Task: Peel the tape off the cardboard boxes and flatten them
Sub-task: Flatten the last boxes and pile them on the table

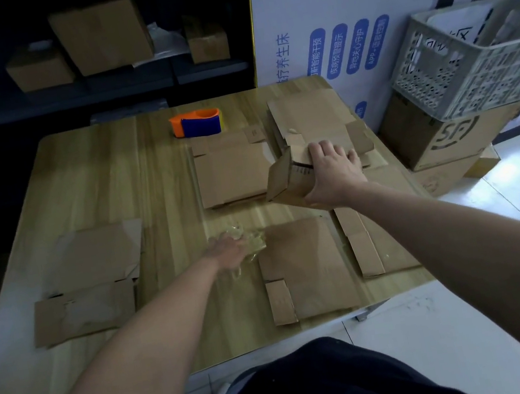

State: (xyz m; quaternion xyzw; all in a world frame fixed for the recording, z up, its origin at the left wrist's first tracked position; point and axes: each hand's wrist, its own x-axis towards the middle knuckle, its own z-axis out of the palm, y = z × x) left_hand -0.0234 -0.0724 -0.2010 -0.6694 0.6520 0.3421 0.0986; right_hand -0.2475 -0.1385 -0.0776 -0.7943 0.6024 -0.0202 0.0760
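Note:
My right hand (333, 170) grips a small brown cardboard box (287, 181), still in box shape, and holds it tilted just above the right side of the wooden table (159, 186). My left hand (228, 249) rests on a crumpled wad of clear peeled tape (252, 241) at the table's middle. Several flattened boxes lie around: one at the left (89, 282), one at the middle back (233, 170), one at the front right (306, 268), one at the far right back (310, 115).
An orange and blue tape dispenser (198, 123) stands at the table's back. Right of the table, a grey plastic crate (477, 57) sits on stacked cartons (443, 140). Dark shelves behind hold more boxes (102, 37). A white printed board (340, 9) leans behind the table.

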